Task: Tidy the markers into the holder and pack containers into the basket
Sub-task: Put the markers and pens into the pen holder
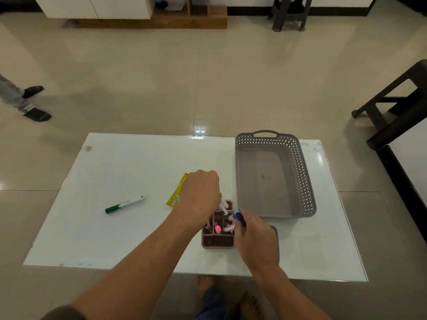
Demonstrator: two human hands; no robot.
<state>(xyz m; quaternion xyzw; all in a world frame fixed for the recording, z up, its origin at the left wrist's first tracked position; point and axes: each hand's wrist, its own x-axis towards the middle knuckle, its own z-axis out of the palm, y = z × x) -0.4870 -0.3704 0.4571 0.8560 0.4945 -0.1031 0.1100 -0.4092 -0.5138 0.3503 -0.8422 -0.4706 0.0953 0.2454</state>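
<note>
The holder (218,241) stands on the table (138,239). Above its far end the left hand (201,192) curls its fingers around a white marker (223,207) that points down into a far compartment. At its right rim the right hand (256,239) pinches a blue marker (239,217) (cap up). A pink marker (217,229) stands inside the holder. The yellow marker (176,190) lies just left of the holder and the green marker (124,204) well left. The basket (305,181) sits just beyond it to the right.
</note>
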